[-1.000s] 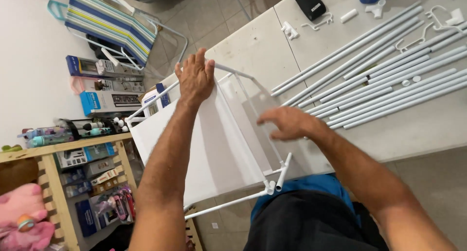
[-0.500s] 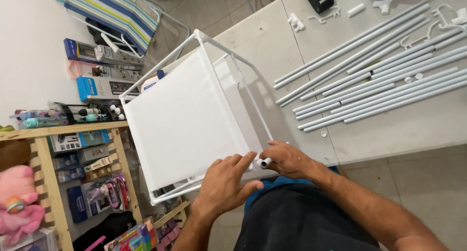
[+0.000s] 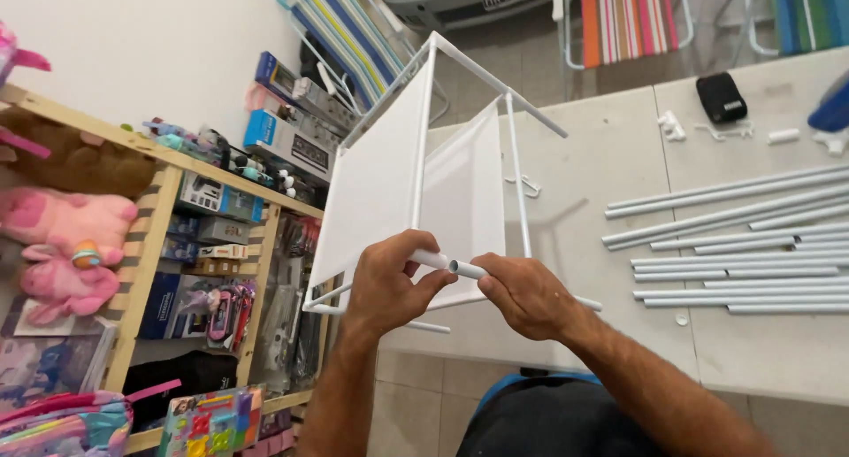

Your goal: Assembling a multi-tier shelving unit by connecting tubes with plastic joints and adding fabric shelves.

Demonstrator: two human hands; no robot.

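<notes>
— So where were the hands at that moment?

— Close together, low in the middle. The left hand [image 3: 389,284] was wrapped around the near end of a white tube [image 3: 439,261], fingers curled shut on it. The right hand [image 3: 526,293] pinched a second white tube piece [image 3: 469,268] right at the joint, the two tube ends touching between the hands.

— And what did those tubes belong to?

— A white rack frame [image 3: 424,156], held up tilted in front of the person, with two white fabric panels [image 3: 376,187] stretched between its thin rods. It hung over the near edge of the bench [image 3: 610,138].

— What lay on the bench?

— A row of loose white tubes [image 3: 734,245] to the right, lying side by side, well apart from the hands. Farther back sat a small black pouch [image 3: 721,97] and a few white plastic connectors [image 3: 672,125].

— Anything beside it?

— On the left stood a wooden shelf [image 3: 150,236] packed with boxed toys and a pink plush toy [image 3: 66,245]. Striped folding chairs [image 3: 628,15] stood beyond the bench.
</notes>
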